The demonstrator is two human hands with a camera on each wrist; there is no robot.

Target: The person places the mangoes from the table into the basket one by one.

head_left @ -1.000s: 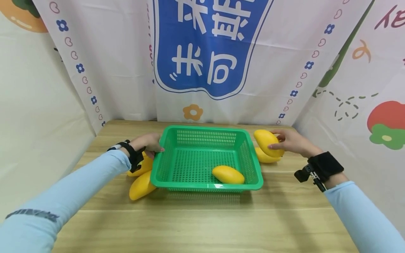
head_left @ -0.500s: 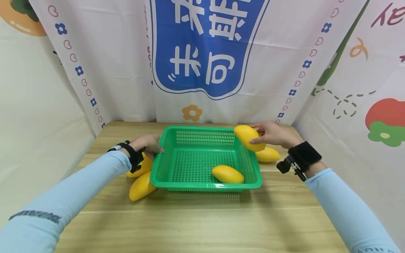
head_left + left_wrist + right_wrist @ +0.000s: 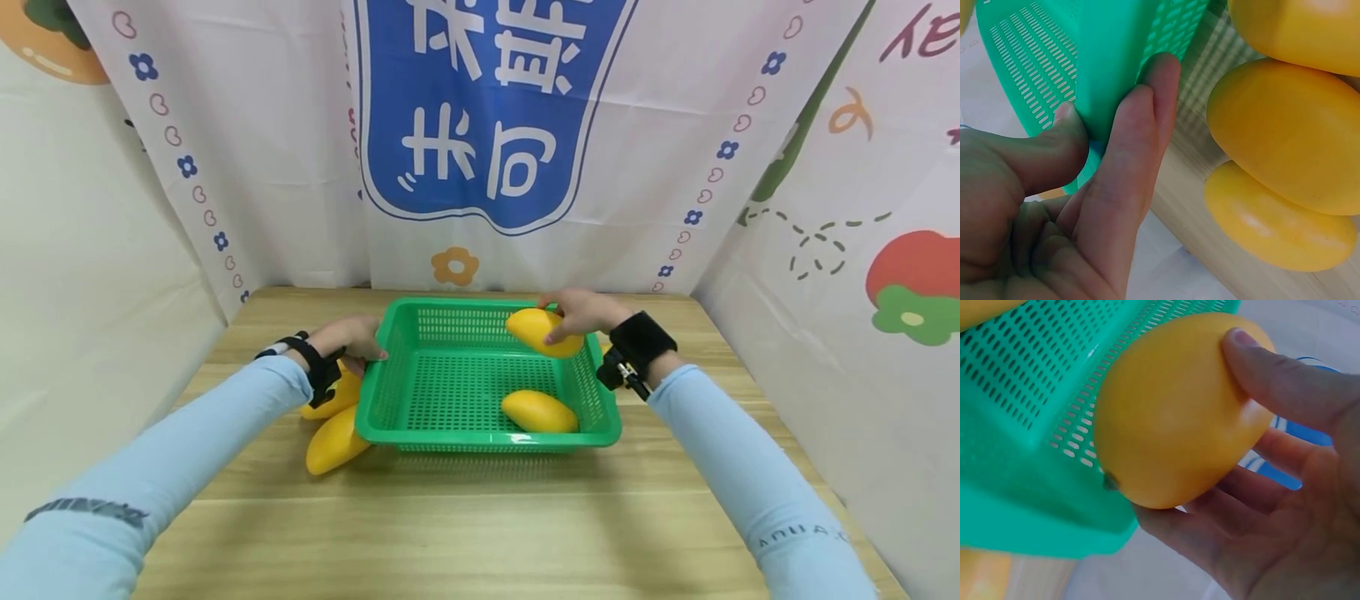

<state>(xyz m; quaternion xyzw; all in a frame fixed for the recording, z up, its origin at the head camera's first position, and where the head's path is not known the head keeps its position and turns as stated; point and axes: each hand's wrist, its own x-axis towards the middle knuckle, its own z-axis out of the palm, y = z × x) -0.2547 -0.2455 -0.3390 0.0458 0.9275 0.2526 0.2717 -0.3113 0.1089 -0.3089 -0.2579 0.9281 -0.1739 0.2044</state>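
Observation:
A green plastic basket [image 3: 480, 438] with slotted walls stands on the wooden table. My left hand [image 3: 352, 337] pinches its left rim, thumb on the inside and fingers outside, as the left wrist view shows. Over the basket's back right part, my right hand [image 3: 588, 312] grips a yellow mango [image 3: 542, 332] between thumb and fingers. In the right wrist view this mango [image 3: 1179, 412] has its dark stem end toward the basket wall. A second mango [image 3: 540, 412] lies inside on the basket floor, near the front right corner.
Left of the basket, several mangoes [image 3: 1285, 134] lie close together on the table [image 3: 480, 533]; one mango [image 3: 335, 442] sits at the basket's front left corner. Another is mostly hidden behind the right wrist. Printed cloth [image 3: 307, 167] hangs behind and at both sides.
My right hand has carried its mango leftward, from beyond the right rim to over the basket. My left hand keeps its hold on the left rim, and the basket stays in place.

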